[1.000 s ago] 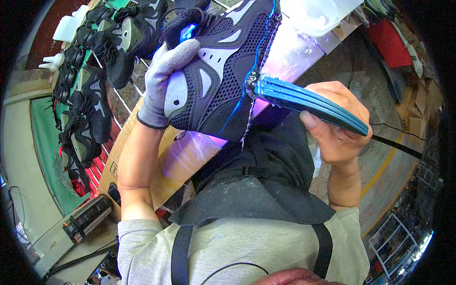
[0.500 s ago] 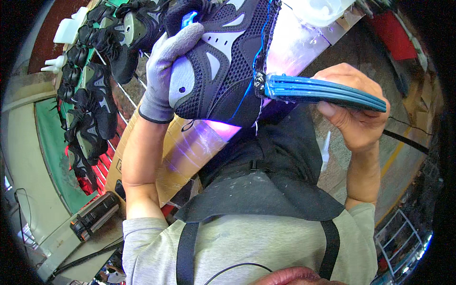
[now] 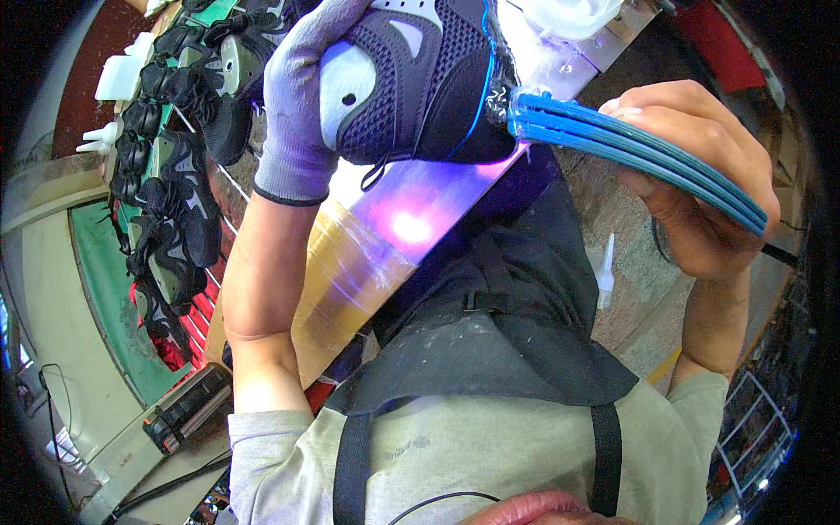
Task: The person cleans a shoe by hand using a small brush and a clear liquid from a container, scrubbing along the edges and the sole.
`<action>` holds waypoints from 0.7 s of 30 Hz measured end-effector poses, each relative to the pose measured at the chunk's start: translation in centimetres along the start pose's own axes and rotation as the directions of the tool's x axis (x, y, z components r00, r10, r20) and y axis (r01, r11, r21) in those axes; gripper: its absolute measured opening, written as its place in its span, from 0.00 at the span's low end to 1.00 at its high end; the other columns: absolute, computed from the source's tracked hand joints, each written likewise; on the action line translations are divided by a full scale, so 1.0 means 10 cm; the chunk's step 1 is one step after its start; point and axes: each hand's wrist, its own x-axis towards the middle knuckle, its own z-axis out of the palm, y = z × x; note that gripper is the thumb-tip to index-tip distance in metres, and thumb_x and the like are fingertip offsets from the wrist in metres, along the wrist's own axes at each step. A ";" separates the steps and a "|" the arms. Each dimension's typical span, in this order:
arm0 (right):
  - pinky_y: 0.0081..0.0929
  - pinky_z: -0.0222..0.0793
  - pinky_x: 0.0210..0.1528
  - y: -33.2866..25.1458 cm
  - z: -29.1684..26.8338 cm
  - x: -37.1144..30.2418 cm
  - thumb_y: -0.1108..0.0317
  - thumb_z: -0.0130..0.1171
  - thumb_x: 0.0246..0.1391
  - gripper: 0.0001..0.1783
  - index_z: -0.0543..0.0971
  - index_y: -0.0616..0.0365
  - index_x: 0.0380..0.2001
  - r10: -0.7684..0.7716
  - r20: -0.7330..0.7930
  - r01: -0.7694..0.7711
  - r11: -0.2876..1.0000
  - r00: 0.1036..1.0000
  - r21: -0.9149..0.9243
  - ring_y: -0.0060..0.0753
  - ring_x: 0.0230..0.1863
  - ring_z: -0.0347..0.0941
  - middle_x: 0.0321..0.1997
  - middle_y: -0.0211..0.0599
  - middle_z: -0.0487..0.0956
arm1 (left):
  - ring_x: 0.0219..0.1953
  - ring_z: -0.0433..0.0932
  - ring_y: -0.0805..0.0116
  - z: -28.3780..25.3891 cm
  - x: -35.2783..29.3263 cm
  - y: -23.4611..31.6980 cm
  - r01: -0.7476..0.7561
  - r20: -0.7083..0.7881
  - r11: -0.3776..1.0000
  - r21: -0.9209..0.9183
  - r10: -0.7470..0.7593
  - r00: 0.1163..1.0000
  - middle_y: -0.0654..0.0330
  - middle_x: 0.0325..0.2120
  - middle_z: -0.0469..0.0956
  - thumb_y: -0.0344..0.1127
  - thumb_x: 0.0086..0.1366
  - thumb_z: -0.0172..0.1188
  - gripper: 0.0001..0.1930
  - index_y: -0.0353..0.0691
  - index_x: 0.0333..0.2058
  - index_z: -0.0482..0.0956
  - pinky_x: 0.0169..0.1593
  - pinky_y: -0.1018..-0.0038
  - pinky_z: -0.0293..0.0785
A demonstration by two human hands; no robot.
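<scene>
My left hand (image 3: 293, 118), in a grey glove, grips a dark shoe upper (image 3: 433, 96) with pale grey overlays and mesh panels. A bright blue line runs along the shoe near its bottom edge. My bare right hand (image 3: 713, 166) is closed around a blue brush (image 3: 582, 127) whose handle looks like several thin strips stacked together. The brush's dark, whitish-flecked head meets the shoe's bottom edge. Part of the shoe is cut off at the upper border, and some left fingers are hidden behind it.
Several dark shoes (image 3: 197, 201) hang on a rack at left, beside white bottles (image 3: 122, 77). Below the shoe lies a brightly lit work surface (image 3: 385, 210) with cardboard (image 3: 328, 297). A translucent tub (image 3: 573, 16) stands at the far side. A white nozzle-tipped bottle (image 3: 605, 276) shows right of my apron.
My left hand and the shoe have shifted away from me. My right hand has moved right and slightly nearer, tilting the brush more steeply, while its head stays at the shoe's edge.
</scene>
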 end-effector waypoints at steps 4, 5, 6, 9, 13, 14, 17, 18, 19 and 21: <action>0.36 0.82 0.47 0.01 -0.12 0.02 0.75 0.67 0.52 0.19 0.80 0.70 0.47 -0.077 0.043 0.081 0.990 0.996 -0.112 0.48 0.43 0.83 0.44 0.57 0.82 | 0.48 0.83 0.51 0.19 0.08 0.01 0.089 0.063 0.990 -0.108 -0.083 0.995 0.42 0.49 0.80 0.42 0.74 0.49 0.24 0.25 0.58 0.72 0.56 0.59 0.80; 0.36 0.82 0.47 0.00 -0.14 0.03 0.76 0.67 0.52 0.19 0.79 0.70 0.48 -0.095 0.053 0.102 0.985 0.994 -0.141 0.49 0.44 0.83 0.44 0.58 0.82 | 0.47 0.83 0.51 0.14 0.12 0.02 0.111 0.129 0.986 -0.123 -0.095 0.987 0.42 0.48 0.81 0.42 0.74 0.49 0.24 0.26 0.57 0.72 0.55 0.59 0.81; 0.37 0.82 0.48 -0.01 -0.17 0.04 0.76 0.67 0.52 0.19 0.79 0.71 0.48 -0.111 0.060 0.119 0.978 0.992 -0.169 0.50 0.44 0.83 0.45 0.58 0.82 | 0.45 0.84 0.50 0.10 0.16 0.04 0.134 0.195 0.981 -0.137 -0.106 0.975 0.42 0.47 0.81 0.42 0.74 0.49 0.23 0.26 0.56 0.73 0.53 0.59 0.81; 0.38 0.82 0.48 -0.05 -0.21 0.04 0.76 0.66 0.52 0.19 0.79 0.71 0.48 -0.129 0.083 0.147 0.952 0.988 -0.268 0.52 0.45 0.83 0.45 0.60 0.82 | 0.43 0.85 0.50 0.05 0.25 0.08 0.128 0.238 0.984 -0.128 -0.095 0.967 0.41 0.44 0.82 0.43 0.75 0.47 0.23 0.26 0.54 0.74 0.50 0.59 0.83; 0.39 0.82 0.47 -0.05 -0.24 0.09 0.74 0.65 0.55 0.18 0.79 0.72 0.48 -0.205 0.094 0.225 0.904 0.974 -0.363 0.53 0.45 0.84 0.45 0.60 0.82 | 0.43 0.85 0.49 0.12 0.27 0.12 0.193 0.235 0.959 -0.207 -0.143 0.962 0.40 0.43 0.82 0.43 0.75 0.46 0.23 0.25 0.53 0.74 0.51 0.59 0.83; 0.39 0.83 0.46 -0.05 -0.25 0.11 0.73 0.64 0.56 0.18 0.78 0.72 0.48 -0.232 0.091 0.249 0.890 0.968 -0.382 0.53 0.44 0.84 0.45 0.60 0.82 | 0.43 0.85 0.49 0.13 0.29 0.13 0.213 0.250 0.950 -0.227 -0.155 0.956 0.40 0.43 0.82 0.43 0.75 0.46 0.23 0.25 0.53 0.73 0.51 0.58 0.83; 0.39 0.83 0.45 -0.01 -0.23 0.12 0.69 0.63 0.57 0.18 0.79 0.72 0.47 -0.305 0.087 0.313 0.853 0.948 -0.418 0.52 0.43 0.84 0.44 0.59 0.82 | 0.42 0.85 0.49 0.08 0.32 0.14 0.192 0.260 0.949 -0.248 -0.126 0.957 0.39 0.43 0.82 0.44 0.75 0.47 0.23 0.25 0.52 0.73 0.50 0.58 0.83; 0.39 0.83 0.44 -0.01 -0.23 0.14 0.68 0.62 0.58 0.18 0.79 0.72 0.47 -0.321 0.093 0.329 0.841 0.943 -0.430 0.52 0.43 0.84 0.43 0.59 0.82 | 0.42 0.85 0.49 0.05 0.32 0.15 0.194 0.280 0.946 -0.259 -0.119 0.953 0.40 0.43 0.82 0.44 0.75 0.48 0.23 0.25 0.52 0.73 0.50 0.59 0.83; 0.39 0.83 0.44 0.00 -0.26 0.17 0.66 0.62 0.58 0.19 0.80 0.71 0.47 -0.336 0.097 0.343 0.829 0.937 -0.442 0.52 0.43 0.84 0.43 0.59 0.83 | 0.41 0.85 0.50 0.03 0.32 0.16 0.186 0.249 0.948 -0.260 -0.120 0.961 0.40 0.43 0.82 0.45 0.75 0.49 0.24 0.25 0.52 0.73 0.50 0.60 0.83; 0.39 0.83 0.45 -0.02 -0.28 0.22 0.68 0.63 0.56 0.18 0.80 0.70 0.47 -0.348 0.124 0.364 0.807 0.929 -0.465 0.51 0.44 0.84 0.44 0.58 0.83 | 0.39 0.85 0.55 0.03 0.33 0.14 0.086 0.182 0.973 -0.214 -0.046 0.982 0.44 0.41 0.82 0.44 0.76 0.49 0.21 0.27 0.50 0.74 0.47 0.64 0.84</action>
